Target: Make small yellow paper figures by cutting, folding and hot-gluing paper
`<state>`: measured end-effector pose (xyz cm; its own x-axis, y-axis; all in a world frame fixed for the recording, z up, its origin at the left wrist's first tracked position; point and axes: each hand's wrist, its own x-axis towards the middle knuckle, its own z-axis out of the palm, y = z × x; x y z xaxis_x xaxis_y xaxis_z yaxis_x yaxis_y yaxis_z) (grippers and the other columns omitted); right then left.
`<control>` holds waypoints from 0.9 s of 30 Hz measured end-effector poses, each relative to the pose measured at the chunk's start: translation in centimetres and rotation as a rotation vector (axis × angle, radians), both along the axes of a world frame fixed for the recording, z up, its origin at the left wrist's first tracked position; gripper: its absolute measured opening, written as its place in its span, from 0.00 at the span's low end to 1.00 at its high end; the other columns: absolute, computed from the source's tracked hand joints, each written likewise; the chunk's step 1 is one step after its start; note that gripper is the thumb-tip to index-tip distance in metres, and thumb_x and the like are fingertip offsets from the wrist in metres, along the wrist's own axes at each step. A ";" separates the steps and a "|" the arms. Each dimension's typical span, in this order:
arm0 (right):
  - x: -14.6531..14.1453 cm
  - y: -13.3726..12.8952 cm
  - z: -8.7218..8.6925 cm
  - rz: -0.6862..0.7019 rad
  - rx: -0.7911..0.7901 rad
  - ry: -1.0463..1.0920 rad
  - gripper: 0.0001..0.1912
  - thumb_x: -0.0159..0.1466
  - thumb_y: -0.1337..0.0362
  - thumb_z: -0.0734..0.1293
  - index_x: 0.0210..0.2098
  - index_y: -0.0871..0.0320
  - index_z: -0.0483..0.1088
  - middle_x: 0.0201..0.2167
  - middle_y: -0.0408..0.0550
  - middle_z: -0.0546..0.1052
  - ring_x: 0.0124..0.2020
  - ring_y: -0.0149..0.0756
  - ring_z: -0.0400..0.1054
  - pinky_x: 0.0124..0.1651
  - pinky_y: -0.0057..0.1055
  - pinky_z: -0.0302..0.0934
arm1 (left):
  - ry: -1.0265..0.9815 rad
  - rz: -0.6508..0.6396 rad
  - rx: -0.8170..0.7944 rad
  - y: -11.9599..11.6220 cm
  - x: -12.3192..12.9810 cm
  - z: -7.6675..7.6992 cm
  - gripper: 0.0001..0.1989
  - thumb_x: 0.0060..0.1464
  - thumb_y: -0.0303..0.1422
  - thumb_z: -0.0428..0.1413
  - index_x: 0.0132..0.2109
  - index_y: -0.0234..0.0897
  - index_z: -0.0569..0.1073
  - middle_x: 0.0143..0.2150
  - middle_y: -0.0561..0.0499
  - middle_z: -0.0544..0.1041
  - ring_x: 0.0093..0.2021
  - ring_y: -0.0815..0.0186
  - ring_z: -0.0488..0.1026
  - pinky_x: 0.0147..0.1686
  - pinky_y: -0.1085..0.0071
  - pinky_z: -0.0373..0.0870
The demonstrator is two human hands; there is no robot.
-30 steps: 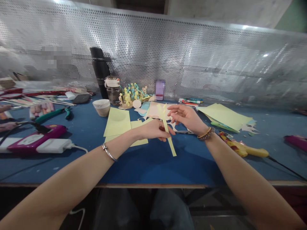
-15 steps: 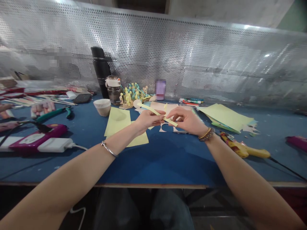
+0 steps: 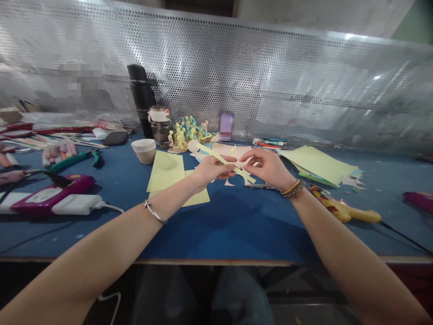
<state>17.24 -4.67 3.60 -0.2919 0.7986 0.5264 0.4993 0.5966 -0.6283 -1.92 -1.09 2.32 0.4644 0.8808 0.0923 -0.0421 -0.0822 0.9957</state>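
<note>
My left hand (image 3: 213, 170) grips a narrow pale yellow paper strip (image 3: 216, 155) between thumb and fingers, above the blue worktable. My right hand (image 3: 265, 168) sits just to its right, its fingertips pinching the strip's other end near a small cut paper shape. Beneath my left wrist lie pale yellow paper sheets (image 3: 165, 171), partly overlapping. A pale pink paper sheet (image 3: 230, 151) lies behind my hands. Small metal scissors (image 3: 257, 185) rest on the table just below my right hand.
Behind my hands stand a black thermos (image 3: 142, 101), a glass jar (image 3: 160, 128), a paper cup (image 3: 144, 151) and yellow-and-teal paper figures (image 3: 189, 131). Yellow sheets (image 3: 318, 164) and a glue gun (image 3: 345, 212) lie right; green-handled pliers (image 3: 76, 161) lie left. A perforated metal screen (image 3: 237, 67) backs the table.
The strip has swung from hanging downward to lying nearly level between my hands. My hands have drawn closer together, and my right hand now pinches the strip's far end.
</note>
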 end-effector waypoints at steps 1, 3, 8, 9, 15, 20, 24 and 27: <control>0.0 0.0 0.0 0.035 0.004 -0.025 0.09 0.57 0.63 0.68 0.38 0.55 0.73 0.41 0.49 0.71 0.33 0.32 0.69 0.30 0.28 0.66 | -0.006 0.001 -0.015 0.1 -0.1 0.0 0.17 0.44 0.33 0.63 0.44 0.34 0.75 0.30 0.47 0.78 0.33 0.66 0.76 0.39 0.66 0.71; -0.1 -0.1 0.0 0.109 -0.001 -0.054 0.12 0.55 0.62 0.70 0.39 0.54 0.74 0.43 0.49 0.70 0.34 0.32 0.69 0.30 0.28 0.66 | -0.007 -0.001 -0.034 0.2 -0.2 0.1 0.19 0.44 0.34 0.63 0.45 0.34 0.74 0.30 0.48 0.78 0.33 0.67 0.76 0.41 0.66 0.71; -0.4 0.0 0.0 0.058 0.034 0.013 0.08 0.56 0.59 0.69 0.31 0.57 0.75 0.37 0.49 0.73 0.35 0.34 0.69 0.30 0.29 0.67 | 0.041 -0.025 0.005 0.0 -0.2 0.1 0.19 0.45 0.35 0.62 0.46 0.35 0.73 0.34 0.47 0.79 0.34 0.67 0.76 0.40 0.68 0.71; -0.4 0.1 0.0 0.032 0.022 0.039 0.08 0.57 0.58 0.69 0.31 0.57 0.74 0.35 0.49 0.73 0.33 0.34 0.69 0.30 0.29 0.67 | 0.051 -0.027 0.026 0.0 -0.1 0.1 0.19 0.45 0.35 0.62 0.45 0.35 0.73 0.35 0.46 0.79 0.34 0.67 0.76 0.39 0.68 0.72; -0.5 0.4 -0.3 0.014 -0.116 0.137 0.12 0.57 0.57 0.68 0.32 0.60 0.71 0.29 0.48 0.75 0.27 0.32 0.70 0.25 0.28 0.66 | 0.064 -0.018 0.122 -0.3 0.3 -0.1 0.15 0.45 0.34 0.62 0.42 0.35 0.75 0.34 0.47 0.79 0.31 0.69 0.76 0.36 0.69 0.73; -0.8 0.5 -0.6 -0.063 -0.152 0.224 0.19 0.53 0.59 0.71 0.40 0.58 0.61 0.26 0.44 0.75 0.24 0.34 0.71 0.22 0.29 0.66 | 0.034 -0.004 0.122 -0.4 0.4 -0.2 0.17 0.45 0.35 0.63 0.43 0.34 0.74 0.32 0.47 0.78 0.32 0.68 0.76 0.38 0.67 0.73; -1.0 0.5 -0.5 -0.101 -0.126 0.288 0.20 0.53 0.60 0.71 0.34 0.55 0.54 0.23 0.42 0.74 0.22 0.33 0.71 0.21 0.29 0.66 | 0.011 0.043 0.073 -0.2 0.5 -0.4 0.24 0.44 0.34 0.63 0.48 0.33 0.67 0.33 0.45 0.78 0.33 0.65 0.76 0.37 0.65 0.73; -1.0 0.5 -0.4 -0.125 -0.105 0.305 0.20 0.53 0.61 0.71 0.31 0.54 0.53 0.22 0.42 0.73 0.21 0.32 0.71 0.21 0.28 0.65 | -0.036 0.231 0.026 0.2 0.5 -0.4 0.27 0.46 0.39 0.62 0.50 0.34 0.62 0.43 0.39 0.75 0.38 0.61 0.76 0.36 0.65 0.73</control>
<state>16.26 -4.22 3.25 -0.0300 0.8725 0.4877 0.3446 0.4670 -0.8143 -1.45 -0.91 1.94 0.2471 0.9603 0.1297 -0.0550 -0.1197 0.9913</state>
